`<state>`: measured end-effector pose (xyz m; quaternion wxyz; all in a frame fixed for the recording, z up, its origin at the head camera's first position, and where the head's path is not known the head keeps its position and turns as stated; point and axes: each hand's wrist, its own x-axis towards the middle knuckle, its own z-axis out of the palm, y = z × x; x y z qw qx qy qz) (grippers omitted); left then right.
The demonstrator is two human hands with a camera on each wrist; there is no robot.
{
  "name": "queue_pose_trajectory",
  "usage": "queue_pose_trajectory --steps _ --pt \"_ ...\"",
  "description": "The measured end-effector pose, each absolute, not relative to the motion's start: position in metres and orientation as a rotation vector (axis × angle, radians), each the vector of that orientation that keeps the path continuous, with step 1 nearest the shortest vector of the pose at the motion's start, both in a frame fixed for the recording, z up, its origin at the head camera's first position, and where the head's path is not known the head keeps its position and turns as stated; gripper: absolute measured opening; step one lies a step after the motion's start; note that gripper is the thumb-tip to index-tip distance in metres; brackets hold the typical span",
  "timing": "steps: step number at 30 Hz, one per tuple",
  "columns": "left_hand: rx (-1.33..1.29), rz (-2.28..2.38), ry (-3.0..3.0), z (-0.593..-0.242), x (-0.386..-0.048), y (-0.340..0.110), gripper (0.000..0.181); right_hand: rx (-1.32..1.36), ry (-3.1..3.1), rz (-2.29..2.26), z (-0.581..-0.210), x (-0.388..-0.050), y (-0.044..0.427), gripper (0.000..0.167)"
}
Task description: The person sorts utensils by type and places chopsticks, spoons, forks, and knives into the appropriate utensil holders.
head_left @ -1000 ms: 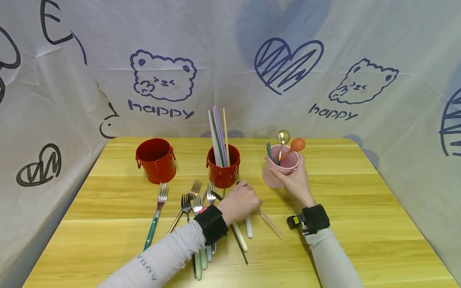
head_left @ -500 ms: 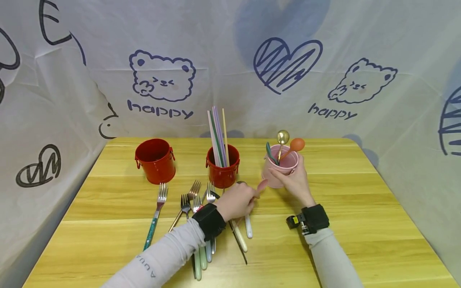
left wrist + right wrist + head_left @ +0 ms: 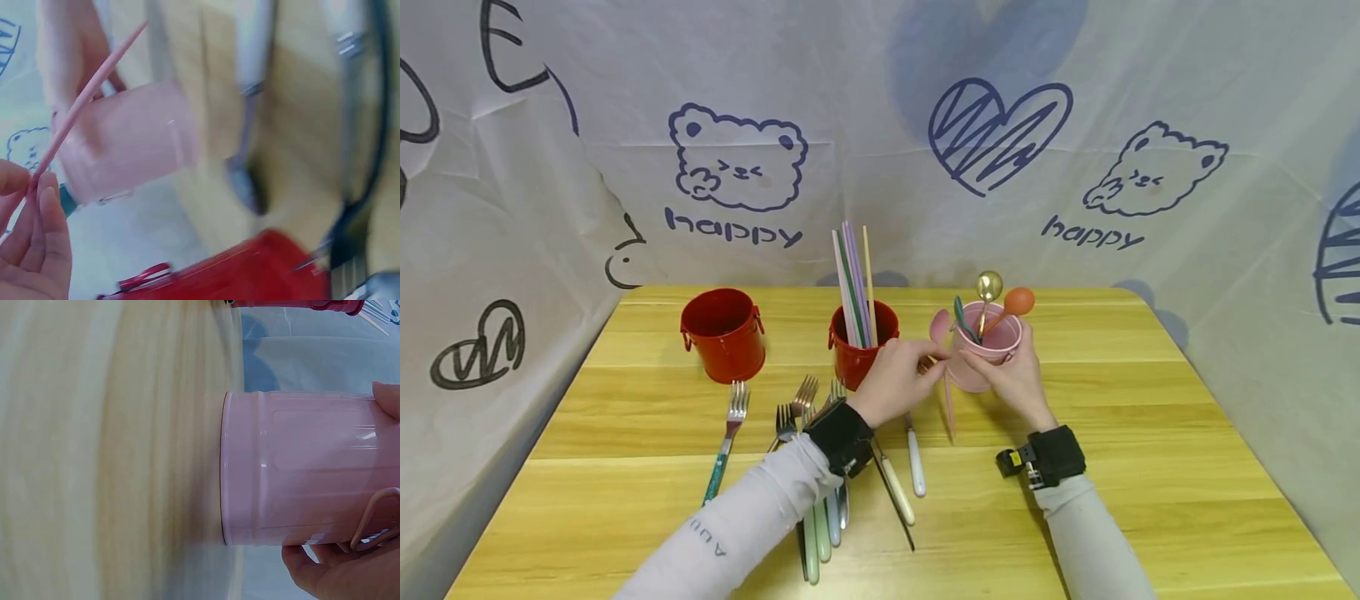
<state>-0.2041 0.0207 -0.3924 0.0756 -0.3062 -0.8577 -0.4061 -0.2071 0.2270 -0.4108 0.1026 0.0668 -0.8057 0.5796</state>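
Note:
My left hand [image 3: 897, 379] pinches a pink spoon [image 3: 950, 408] by its handle, just left of the pink bucket [image 3: 966, 367]. The spoon stands bowl up, its handle end pointing down toward the table. In the left wrist view the thin handle [image 3: 87, 94] slants up from my fingertips. My right hand [image 3: 1017, 379] grips the pink bucket near its rim from the right, thumb in front. Inside the bucket stand a gold spoon [image 3: 989, 287], an orange spoon [image 3: 1018, 301] and a teal utensil [image 3: 960, 312]. In the right wrist view the pink bucket [image 3: 312, 469] rests upright on the table.
A red bucket [image 3: 855, 367] holding several chopsticks [image 3: 853, 287] stands behind my left hand. Another red bucket [image 3: 730, 346] is at the left. Several forks and other utensils lie under and around my left forearm, with a teal-handled fork [image 3: 727, 437] apart and a white-handled utensil [image 3: 915, 462] nearby.
My left hand has lifted the pink spoon from among the utensils, turned it bowl up and carried it up and right beside the pink bucket. My right hand stays on the bucket.

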Motion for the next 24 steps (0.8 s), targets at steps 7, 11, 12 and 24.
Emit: queue_pose_trajectory --steps 7,11,12,24 --pt "-0.912 -1.165 -2.421 -0.359 -0.216 0.027 0.018 0.169 -2.394 1.684 -0.413 -0.208 0.228 0.088" --pt "-0.896 -1.098 -2.342 -0.343 -0.224 0.034 0.017 0.154 -2.411 1.656 -0.411 -0.207 0.227 0.087" --pt "-0.896 -1.09 -2.319 -0.34 -0.226 0.037 0.016 0.151 -2.416 1.651 -0.411 -0.207 0.227 0.087" --pt "-0.917 -0.965 -2.347 -0.329 -0.238 0.061 0.02 0.162 -2.435 1.653 -0.421 -0.213 0.233 0.091"
